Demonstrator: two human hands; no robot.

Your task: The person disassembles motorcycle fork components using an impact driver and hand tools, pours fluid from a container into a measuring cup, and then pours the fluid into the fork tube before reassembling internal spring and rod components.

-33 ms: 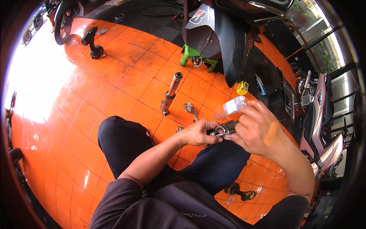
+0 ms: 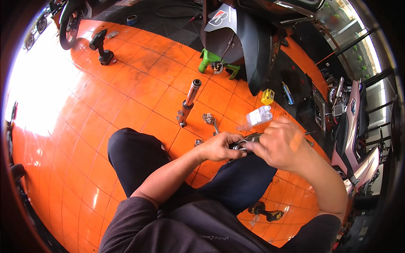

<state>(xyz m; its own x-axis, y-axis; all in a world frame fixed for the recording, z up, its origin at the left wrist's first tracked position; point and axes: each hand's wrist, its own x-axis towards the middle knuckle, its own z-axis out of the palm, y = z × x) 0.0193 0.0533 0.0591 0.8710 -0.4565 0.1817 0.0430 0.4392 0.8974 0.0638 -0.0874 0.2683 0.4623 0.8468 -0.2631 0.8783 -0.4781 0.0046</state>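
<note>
My left hand (image 2: 220, 146) is wrapped around the open end of a metal tube-shaped part (image 2: 238, 147), held above my bent right knee. A round rim shows between the thumb and fingers. My right hand (image 2: 282, 142) is closed at that same end, its thumb against the rim and its fingers curled and slightly blurred. Whatever sits in those fingers is hidden. Beyond my left hand, a silver fork leg (image 2: 188, 103) stands upright on the floor. Close to it lie a crumpled rag (image 2: 208, 118) and a small metal piece (image 2: 198, 142).
A clear plastic bottle (image 2: 259, 115), yellow box (image 2: 267, 97) and blue can (image 2: 287, 93) are beyond my right hand. A motorcycle (image 2: 249, 55) is ahead, near a green stool (image 2: 204, 61). One cordless tool (image 2: 101, 47) stands far left; another (image 2: 265, 212) lies by my right thigh.
My right hand has shifted slightly left and down, with its fingers curled tighter over the rim. My left hand keeps its place around the metal part.
</note>
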